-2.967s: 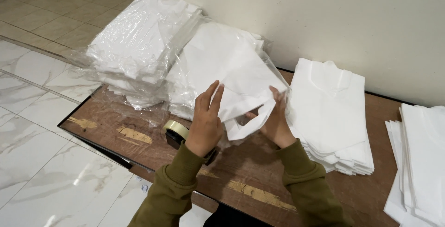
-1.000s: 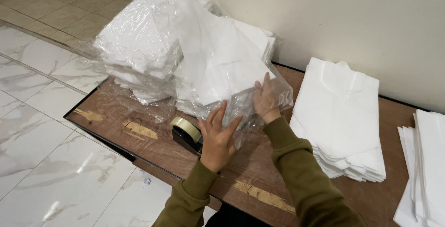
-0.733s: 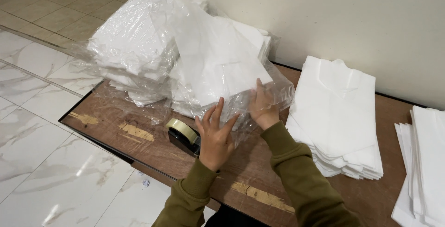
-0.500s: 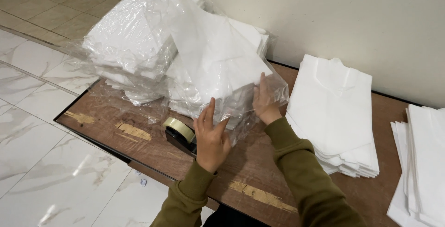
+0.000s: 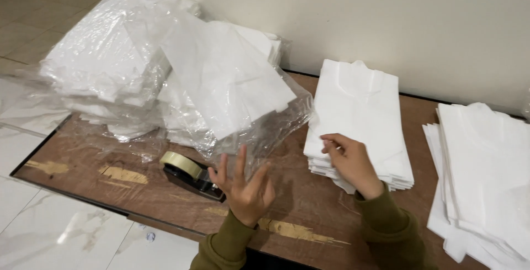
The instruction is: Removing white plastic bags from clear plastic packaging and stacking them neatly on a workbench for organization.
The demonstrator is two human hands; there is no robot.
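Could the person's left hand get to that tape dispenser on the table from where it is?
Probably yes. The left hand hovers open just beside the tape dispenser, with only bare table between them. The plastic-wrapped bundle lies behind, not in the way.

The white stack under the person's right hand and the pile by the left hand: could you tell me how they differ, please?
The bare stack lies unwrapped, flat and squared up; the bagged pile sits in crinkled clear plastic, heaped and askew. The right hand touches the bare stack's near corner, while the left hand is spread open just before the bagged pile's plastic. Both hold folded white pieces and rest on the brown table.
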